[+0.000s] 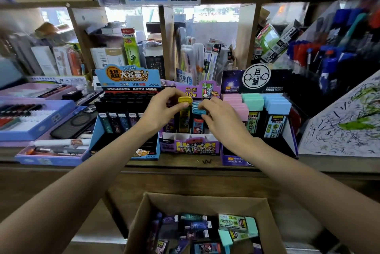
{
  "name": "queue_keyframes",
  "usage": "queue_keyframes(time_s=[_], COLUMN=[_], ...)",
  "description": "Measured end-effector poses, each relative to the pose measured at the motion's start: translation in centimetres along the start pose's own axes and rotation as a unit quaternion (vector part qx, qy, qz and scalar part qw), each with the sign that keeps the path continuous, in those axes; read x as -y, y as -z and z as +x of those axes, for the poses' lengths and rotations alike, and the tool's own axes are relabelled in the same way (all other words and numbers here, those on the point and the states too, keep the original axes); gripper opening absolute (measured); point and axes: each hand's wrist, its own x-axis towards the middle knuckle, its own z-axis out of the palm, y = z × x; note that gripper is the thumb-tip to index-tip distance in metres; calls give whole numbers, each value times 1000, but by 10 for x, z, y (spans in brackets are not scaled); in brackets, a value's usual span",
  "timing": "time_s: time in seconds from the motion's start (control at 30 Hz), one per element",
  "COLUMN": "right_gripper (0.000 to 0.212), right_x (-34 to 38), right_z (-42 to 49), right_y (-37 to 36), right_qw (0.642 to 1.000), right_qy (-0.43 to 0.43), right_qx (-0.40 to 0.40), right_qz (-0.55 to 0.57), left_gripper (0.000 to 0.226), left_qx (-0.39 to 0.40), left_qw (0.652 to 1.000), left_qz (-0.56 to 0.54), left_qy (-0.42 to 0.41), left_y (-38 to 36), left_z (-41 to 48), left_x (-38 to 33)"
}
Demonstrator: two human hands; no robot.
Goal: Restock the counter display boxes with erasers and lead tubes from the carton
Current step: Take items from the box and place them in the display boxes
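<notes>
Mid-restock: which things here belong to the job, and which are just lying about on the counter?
Job: yellow-capped tube in left hand; blue-capped tube in right hand; purple display box; blue display box; carton.
Lying about: phone; blue pen tray; scribbled paper.

On the counter (185,163) stood 3 boxes in a row: the left display box (127,81), the middle display box (189,147) holding lead tubes (184,121), and the right display box (235,161). The carton (141,220) sat below, before the counter.

Your left hand (162,109) pinches a yellow-capped tube (184,118), your right hand (219,119) a blue-capped tube (197,123), both upright in the purple display box (189,146) near the counter's (185,163) front edge.
</notes>
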Motion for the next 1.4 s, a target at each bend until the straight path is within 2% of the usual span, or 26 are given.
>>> queue_keyframes(time_s=[0.07, 0.13, 0.2, 0.33, 0.47, 0.53, 0.63, 0.7, 0.8, 0.87, 1.03, 1.17, 1.3, 1.4], right_gripper=[27, 33, 38, 46, 40, 35, 32, 31, 31, 32, 34, 44, 59, 65], right_x=[0, -1, -1, 3, 11, 13, 11, 5, -12, -27, -53, -62, -53, -44], right_z=[-3, -5, -6, -8, -24, -41, -78, -107, -151, -181, -257, -301, -321, -326], right_y=[-1, -1, -2, 0, 12, 18, 18, 10, -12, -31, -77, -93, -102, -108], right_qw=[1000, 999, 998, 996, 997, 995, 990, 977, 945, 918, 849, 820, 836, 829], right_qy=[14, 19, 22, 20, 62, 87, 89, 81, 24, -40, -184, -261, -322, -374], right_qx=[6, 18, 26, 33, 13, 31, 108, 192, 326, 394, 490, 506, 444, 415], right_qz=[-22, -41, -59, -74, -52, -44, -32, -36, -27, 5, 72, 60, 0, 4], left_gripper=[23, 36, 47, 52, 42, 32, 28, 23, 24, 27, 36, 43, 50, 51], left_qx=[5, 18, 24, 14, -3, 6, 58, 118, 212, 275, 366, 411, 445, 479], left_qw=[985, 946, 931, 931, 938, 946, 966, 972, 970, 954, 904, 869, 849, 833], left_qz=[161, 303, 343, 346, 328, 302, 220, 180, 117, 73, 14, -48, -57, -46], left_qy=[-65, -115, -121, -119, -112, -119, -126, -97, 17, 92, 222, 272, 277, 273], left_y=[-1, -2, -4, -4, 2, 5, -5, -23, -55, -73, -105, -127, -141, -154], left_z=[-4, -9, -16, -25, -50, -72, -118, -156, -211, -242, -298, -329, -337, -339], left_x=[7, 14, 17, 12, 6, 2, 0, 6, 22, 33, 51, 52, 51, 46])
